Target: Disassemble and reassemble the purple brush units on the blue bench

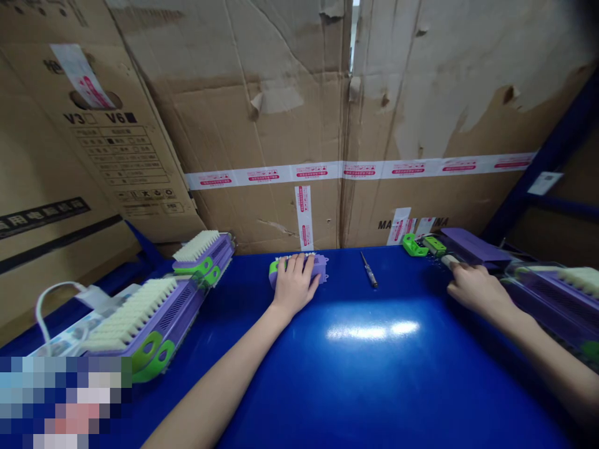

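My left hand (296,284) lies over a small purple and green brush unit (319,269) at the back middle of the blue table, its fingers curled over the top edge. Pale bristles show just behind the fingertips. At the right, my right hand (477,287) is closed around a small pale piece (449,260) that I cannot make out. Just beyond it are a purple casing (475,246), a bright green part (414,245) and a green block (435,245). Between the hands lies a slim screwdriver (369,272).
Brush units with cream bristles stand at the left (159,318), behind it (203,252), and at the far right (556,296). A power strip (70,337) with a white plug (96,299) is at left. Cardboard (281,125) walls the back; a blue post (538,143) rises right.
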The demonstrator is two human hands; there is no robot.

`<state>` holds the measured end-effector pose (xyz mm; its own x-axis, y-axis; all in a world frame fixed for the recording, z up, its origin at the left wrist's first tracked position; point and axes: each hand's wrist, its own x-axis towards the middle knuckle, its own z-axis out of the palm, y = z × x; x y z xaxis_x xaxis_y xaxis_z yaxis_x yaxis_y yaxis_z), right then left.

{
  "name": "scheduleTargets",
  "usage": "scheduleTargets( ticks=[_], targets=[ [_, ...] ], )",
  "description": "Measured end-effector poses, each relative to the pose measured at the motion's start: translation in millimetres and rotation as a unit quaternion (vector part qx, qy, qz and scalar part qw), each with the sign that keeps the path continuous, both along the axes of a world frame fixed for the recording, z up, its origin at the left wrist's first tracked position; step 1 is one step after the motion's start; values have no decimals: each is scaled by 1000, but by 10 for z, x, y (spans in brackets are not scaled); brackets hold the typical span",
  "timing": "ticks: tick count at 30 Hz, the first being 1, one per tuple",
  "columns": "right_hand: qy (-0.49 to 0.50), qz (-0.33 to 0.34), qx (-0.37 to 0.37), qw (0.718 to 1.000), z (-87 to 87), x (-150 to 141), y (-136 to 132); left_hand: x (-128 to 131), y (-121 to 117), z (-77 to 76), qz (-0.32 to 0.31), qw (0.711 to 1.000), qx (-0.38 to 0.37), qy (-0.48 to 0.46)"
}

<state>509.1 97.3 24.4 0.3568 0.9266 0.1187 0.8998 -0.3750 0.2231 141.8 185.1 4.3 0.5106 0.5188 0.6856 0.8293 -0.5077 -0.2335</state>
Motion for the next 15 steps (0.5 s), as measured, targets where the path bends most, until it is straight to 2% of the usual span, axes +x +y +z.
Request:
scheduleTargets(
  ticks=[15],
  targets=[
    [0, 1, 2, 1000, 101, -65, 55, -4, -5, 16, 0, 1000, -7, 2]
  ],
)
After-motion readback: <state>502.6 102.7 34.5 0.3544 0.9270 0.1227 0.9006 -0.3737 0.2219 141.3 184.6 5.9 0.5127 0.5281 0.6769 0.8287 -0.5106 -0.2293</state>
